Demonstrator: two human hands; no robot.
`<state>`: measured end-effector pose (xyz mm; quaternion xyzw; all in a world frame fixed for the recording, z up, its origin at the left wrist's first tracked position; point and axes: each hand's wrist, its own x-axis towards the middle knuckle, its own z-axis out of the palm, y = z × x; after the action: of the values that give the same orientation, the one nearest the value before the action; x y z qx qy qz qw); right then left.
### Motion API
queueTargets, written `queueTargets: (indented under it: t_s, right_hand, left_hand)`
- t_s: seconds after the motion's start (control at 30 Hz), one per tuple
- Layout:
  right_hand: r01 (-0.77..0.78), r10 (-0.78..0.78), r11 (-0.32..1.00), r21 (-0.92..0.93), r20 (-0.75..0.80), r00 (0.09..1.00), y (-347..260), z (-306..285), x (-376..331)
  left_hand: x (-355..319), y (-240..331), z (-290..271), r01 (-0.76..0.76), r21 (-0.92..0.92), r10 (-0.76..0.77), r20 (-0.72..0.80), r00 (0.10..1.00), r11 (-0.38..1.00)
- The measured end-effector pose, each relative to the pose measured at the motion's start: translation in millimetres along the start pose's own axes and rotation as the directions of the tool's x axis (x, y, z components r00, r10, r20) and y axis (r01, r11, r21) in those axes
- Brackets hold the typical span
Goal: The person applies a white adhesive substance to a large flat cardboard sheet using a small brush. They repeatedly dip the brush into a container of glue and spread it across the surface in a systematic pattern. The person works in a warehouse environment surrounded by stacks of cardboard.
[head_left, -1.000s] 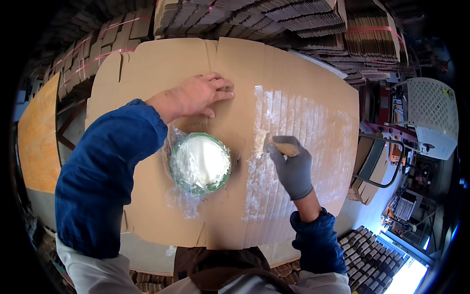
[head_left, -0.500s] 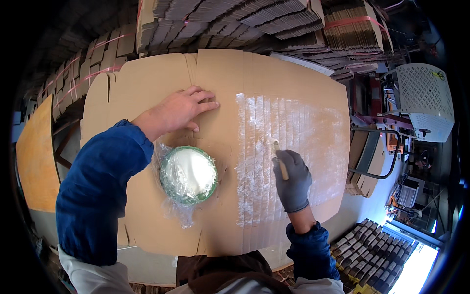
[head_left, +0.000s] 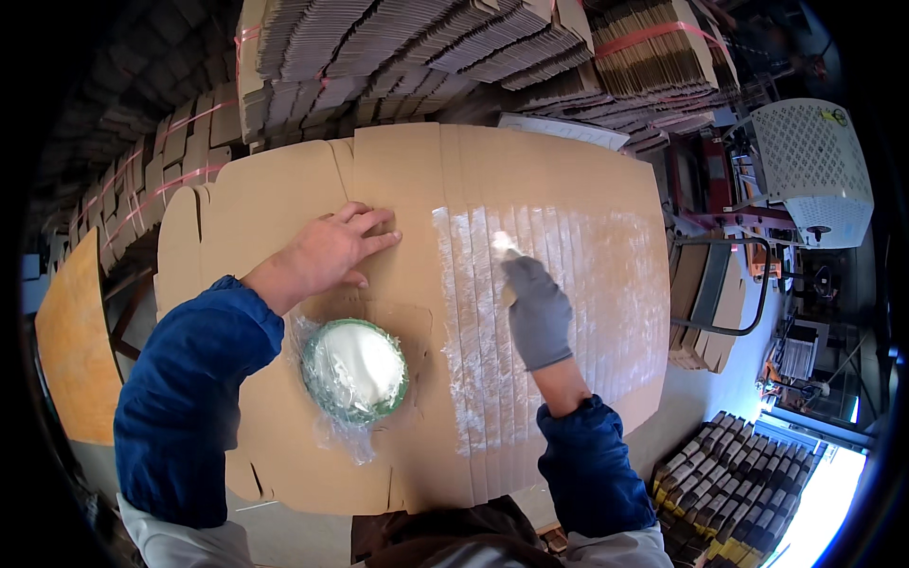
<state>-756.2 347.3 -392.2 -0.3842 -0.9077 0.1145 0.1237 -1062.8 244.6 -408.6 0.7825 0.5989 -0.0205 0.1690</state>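
My bare left hand (head_left: 331,248) lies on a flat cardboard sheet (head_left: 270,199), its fingers stretched out and touching the board. In a grey glove, my right hand (head_left: 540,317) is closed around a brush (head_left: 505,244), whose handle is mostly hidden by the hand. The white-tipped brush is at the upper part of a row of overlapping cardboard edges (head_left: 530,398), which are streaked with white paste. Below my left hand stands a round green-rimmed tub (head_left: 405,383) holding white paste (head_left: 355,364). Crumpled clear plastic film (head_left: 341,440) surrounds the tub.
Tall stacks of flattened cardboard (head_left: 398,43), some strapped in pink, rise beyond the far edge. An orange-brown board (head_left: 71,341) leans at left. On the right are a trolley handle (head_left: 757,293), a perforated grey cover (head_left: 814,161) and bundled stacks (head_left: 734,483).
My right hand has moved the brush up and left over the paste-streaked edges. My left hand stays on the cardboard. The whole view has shifted slightly.
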Motion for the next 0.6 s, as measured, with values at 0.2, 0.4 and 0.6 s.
queueTargets:
  t_s: [0.2,0.4,0.6]
  right_hand:
    - [0.113,-0.114,0.994,0.010,0.090,0.989,-20,8,-2]
    - [0.076,-0.075,0.994,0.084,-0.013,0.997,-30,-8,33]
    - [-0.100,0.096,0.992,0.078,0.048,0.994,13,0,48]
  left_hand:
    - [1,5,-4,0.011,-0.034,-0.010,0.025,1.000,0.999]
    - [-5,3,-8,0.023,-0.055,-0.021,0.031,0.999,0.998]
    - [-4,5,-11,0.014,-0.065,-0.012,0.026,1.000,0.998]
